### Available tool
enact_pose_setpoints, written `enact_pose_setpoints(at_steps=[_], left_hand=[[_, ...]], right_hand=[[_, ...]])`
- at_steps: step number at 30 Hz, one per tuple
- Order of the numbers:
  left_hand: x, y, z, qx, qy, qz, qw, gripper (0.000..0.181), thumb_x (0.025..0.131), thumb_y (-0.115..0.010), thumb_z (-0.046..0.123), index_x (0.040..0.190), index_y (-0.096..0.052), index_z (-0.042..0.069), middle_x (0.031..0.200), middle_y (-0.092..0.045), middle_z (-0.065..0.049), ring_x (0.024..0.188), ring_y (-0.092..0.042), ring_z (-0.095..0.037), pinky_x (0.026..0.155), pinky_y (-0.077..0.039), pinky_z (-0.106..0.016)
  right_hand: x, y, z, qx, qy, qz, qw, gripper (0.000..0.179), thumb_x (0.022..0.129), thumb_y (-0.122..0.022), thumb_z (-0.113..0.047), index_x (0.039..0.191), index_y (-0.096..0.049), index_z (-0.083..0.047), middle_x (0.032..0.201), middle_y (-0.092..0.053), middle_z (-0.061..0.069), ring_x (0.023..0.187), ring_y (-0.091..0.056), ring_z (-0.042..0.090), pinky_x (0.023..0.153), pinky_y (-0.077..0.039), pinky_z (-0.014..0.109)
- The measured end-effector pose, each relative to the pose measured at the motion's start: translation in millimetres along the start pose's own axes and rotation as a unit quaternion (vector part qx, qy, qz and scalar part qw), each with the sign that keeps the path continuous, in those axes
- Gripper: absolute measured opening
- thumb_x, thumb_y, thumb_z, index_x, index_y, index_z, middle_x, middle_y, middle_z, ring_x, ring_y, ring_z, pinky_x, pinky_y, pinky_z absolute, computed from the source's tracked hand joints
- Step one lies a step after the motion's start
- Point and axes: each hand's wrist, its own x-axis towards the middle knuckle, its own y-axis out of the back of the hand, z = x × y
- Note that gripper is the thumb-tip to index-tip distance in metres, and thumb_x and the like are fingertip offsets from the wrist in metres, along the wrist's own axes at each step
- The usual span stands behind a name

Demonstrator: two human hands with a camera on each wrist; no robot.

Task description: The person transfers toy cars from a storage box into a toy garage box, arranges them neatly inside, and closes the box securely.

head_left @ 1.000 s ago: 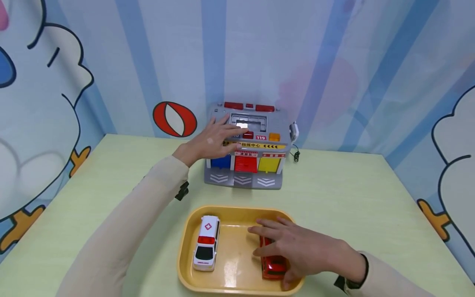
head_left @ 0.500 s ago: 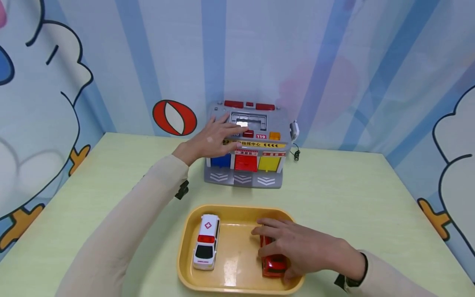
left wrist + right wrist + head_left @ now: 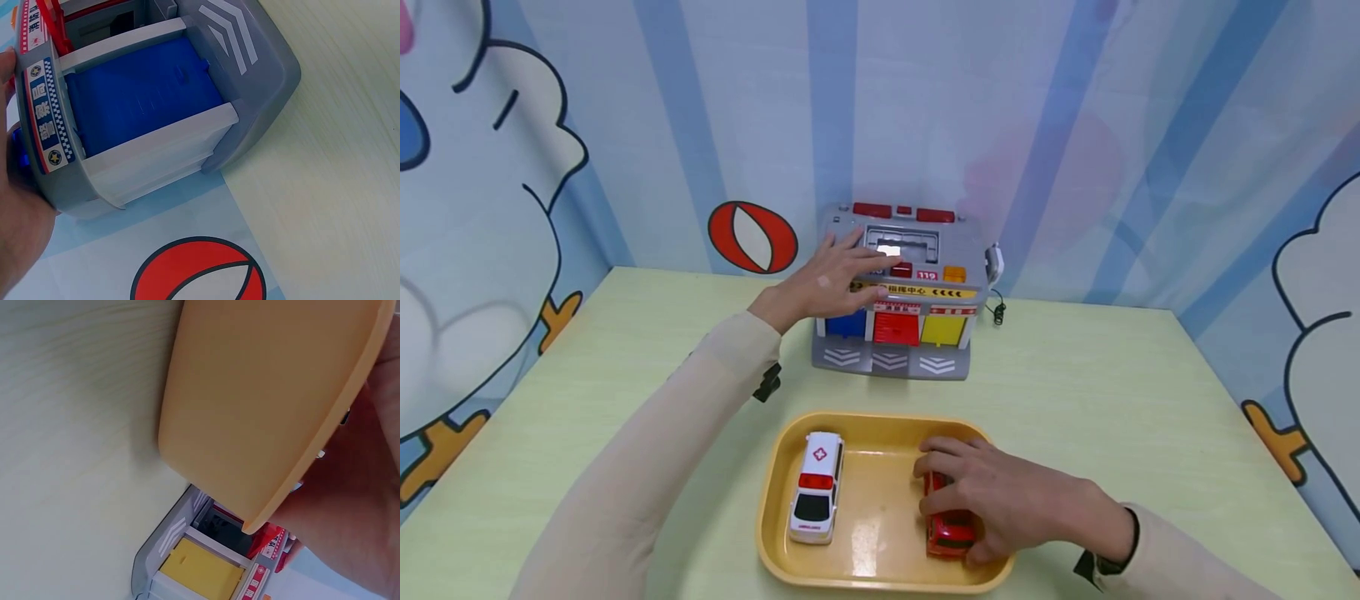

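Observation:
My left hand (image 3: pixel 826 279) rests on the grey roof of a toy rescue station (image 3: pixel 891 362), fingers spread near a red button (image 3: pixel 901 271). Of the station's blue, red and yellow doors, the red door (image 3: pixel 897 328) is swung up, with a dark bay behind it in both wrist views. The blue door (image 3: pixel 140 97) is down. At the tray's right end, my right hand (image 3: pixel 1000 500) grips a red toy car (image 3: pixel 951 533), fingers curled along its left side and thumb at its near end. The palm hides part of the car.
A yellow tray (image 3: pixel 865 582) holds a white toy ambulance (image 3: pixel 813 492) on its left side. In the right wrist view, the tray's outer wall (image 3: pixel 250 394) blocks the car. A coiled black cord (image 3: pixel 998 312) lies right of the station. A printed curtain (image 3: pixel 917 108) hangs behind the table.
My right hand's fingers and thumb have drawn in around the red car, which has shifted slightly left at its near end. My left hand stays on the station.

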Motion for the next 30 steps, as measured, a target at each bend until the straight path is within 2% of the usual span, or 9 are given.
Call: enact_pose_setpoints(at_steps=[7,13,21,26,30], left_hand=[[0.8,0.8,1.0,-0.002,-0.002,0.000,1.0000,0.058,0.099,-0.052,0.049,0.153,-0.042,0.031,0.157,-0.045,-0.006,0.156,-0.007,-0.037,0.123,0.000,-0.063],[0.4,0.1,0.2,0.000,-0.005,0.001,1.0000,0.059,0.099,-0.053,0.049,0.153,-0.041,0.031,0.158,-0.044,-0.006,0.156,-0.007,-0.037,0.124,0.000,-0.063],[0.8,-0.6,-0.5,0.001,-0.002,0.000,1.0000,0.059,0.099,-0.052,0.049,0.153,-0.040,0.031,0.158,-0.044,-0.006,0.156,-0.007,-0.037,0.123,0.000,-0.063],[0.7,-1.3,-0.6,-0.001,0.000,0.001,1.0000,0.059,0.099,-0.052,0.049,0.154,-0.040,0.030,0.157,-0.045,-0.007,0.156,-0.008,-0.037,0.123,0.000,-0.063],[0.6,-1.2,-0.5,-0.004,0.003,0.002,1.0000,0.059,0.099,-0.053,0.048,0.153,-0.042,0.028,0.156,-0.046,-0.008,0.156,-0.008,-0.037,0.124,0.000,-0.062]], right_hand=[[-4.9,8.2,-2.8,-0.008,0.012,0.029,0.9995,0.046,0.077,-0.085,-0.038,0.119,-0.066,-0.042,0.143,-0.049,-0.006,0.139,-0.037,0.025,0.108,-0.045,0.056],[-9.0,19.2,-10.0,-0.028,0.014,0.031,0.9990,0.044,0.079,-0.082,-0.039,0.120,-0.066,-0.040,0.145,-0.049,-0.004,0.140,-0.036,0.025,0.109,-0.043,0.056],[-14.7,40.6,-19.5,-0.010,-0.012,0.037,0.9992,0.044,0.079,-0.082,-0.039,0.120,-0.066,-0.040,0.148,-0.047,-0.004,0.145,-0.032,0.025,0.112,-0.042,0.055],[-18.3,51.2,-17.6,-0.022,-0.018,0.061,0.9978,0.044,0.079,-0.082,-0.039,0.120,-0.066,-0.041,0.145,-0.049,-0.004,0.145,-0.032,0.025,0.110,-0.043,0.055],[-19.6,57.5,-13.5,-0.032,-0.019,0.083,0.9958,0.044,0.078,-0.083,-0.039,0.119,-0.068,-0.037,0.141,-0.051,-0.003,0.143,-0.034,0.026,0.110,-0.042,0.055]])
